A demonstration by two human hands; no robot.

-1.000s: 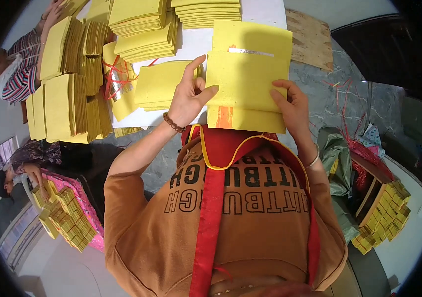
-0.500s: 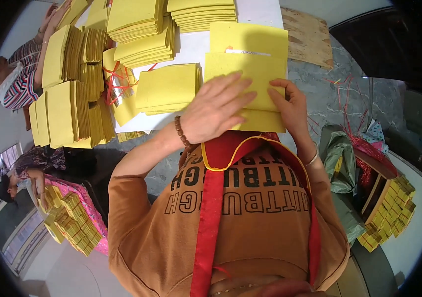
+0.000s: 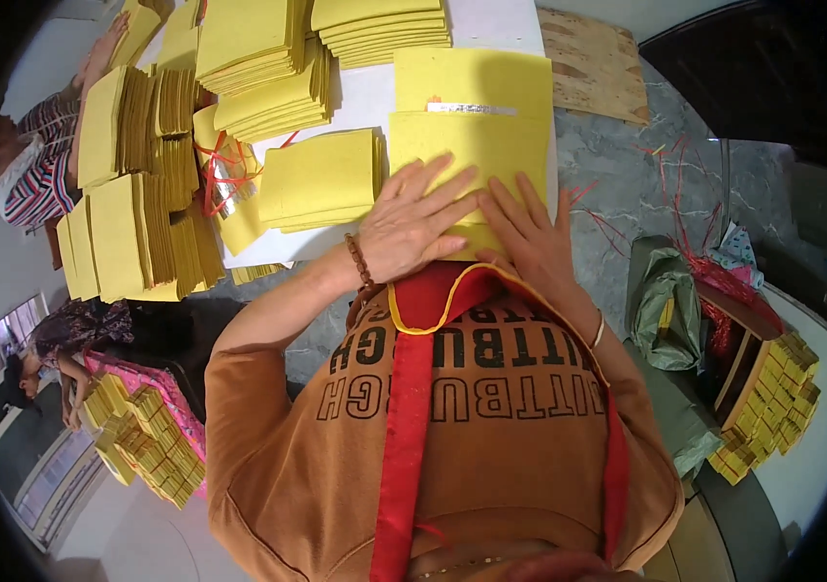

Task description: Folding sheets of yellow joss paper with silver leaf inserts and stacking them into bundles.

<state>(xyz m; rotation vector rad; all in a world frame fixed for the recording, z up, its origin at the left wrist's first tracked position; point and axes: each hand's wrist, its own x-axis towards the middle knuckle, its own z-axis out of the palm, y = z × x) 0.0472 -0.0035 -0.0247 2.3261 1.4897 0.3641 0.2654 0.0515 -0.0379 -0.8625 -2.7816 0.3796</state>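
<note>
A yellow paper sheet [image 3: 472,82] lies at the table's near right, with a silvery strip [image 3: 472,109] across it. Over its lower part is a folded yellow paper flap [image 3: 472,141]. My left hand [image 3: 418,213] rests flat on the flap, fingers spread and pointing up to the right. Against the flap's right side my right hand [image 3: 535,238] presses with its fingers stretched out; neither hand grips anything. Left of them sits a low stack of folded yellow paper [image 3: 319,181].
Tall stacks of yellow paper [image 3: 244,44] cover the table's [image 3: 506,34] far left. Red ties [image 3: 229,175] lie among them. One person [image 3: 40,179] works at the left, another [image 3: 79,335] beside bundled paper. At right are a green bag [image 3: 664,306] and more yellow bundles [image 3: 772,398].
My right hand has gone from a bent grip at the paper's right edge to lying stretched out on it. My left hand stays flat on the paper. The view has shifted slightly.
</note>
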